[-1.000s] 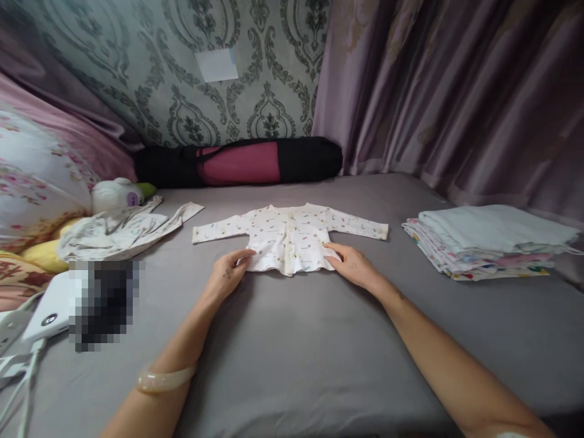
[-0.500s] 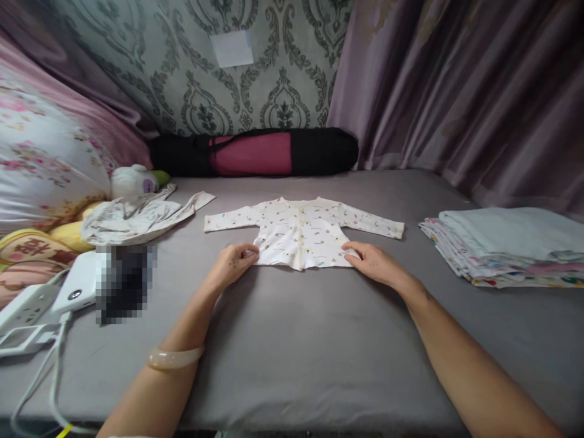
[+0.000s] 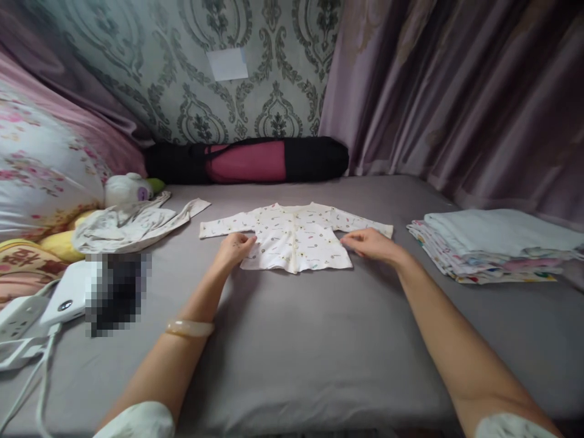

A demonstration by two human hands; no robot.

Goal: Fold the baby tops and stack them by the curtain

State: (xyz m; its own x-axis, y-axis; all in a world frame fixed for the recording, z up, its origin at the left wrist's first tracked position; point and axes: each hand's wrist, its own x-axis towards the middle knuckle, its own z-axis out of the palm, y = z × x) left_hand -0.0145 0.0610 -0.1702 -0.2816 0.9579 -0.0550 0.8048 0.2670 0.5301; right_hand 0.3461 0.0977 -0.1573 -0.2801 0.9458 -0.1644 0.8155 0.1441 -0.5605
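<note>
A small white baby shirt with a scattered print and a buttoned front lies flat, its sleeves spread to both sides and its hem facing me. My left hand pinches the shirt's left side edge, below the sleeve. On the opposite side edge, the fingertips of my right hand are closed on the fabric in the same way. A pale bangle circles my left wrist.
Folded cloths are stacked at right. At left lie a crumpled pale garment, a white power bank with cables, a power strip and a plush toy. A black and pink long bag lines the wall.
Both hands have moved from the shirt's lower corners up along its side edges, toward the sleeves. The hem corners now show. The view has shifted slightly.
</note>
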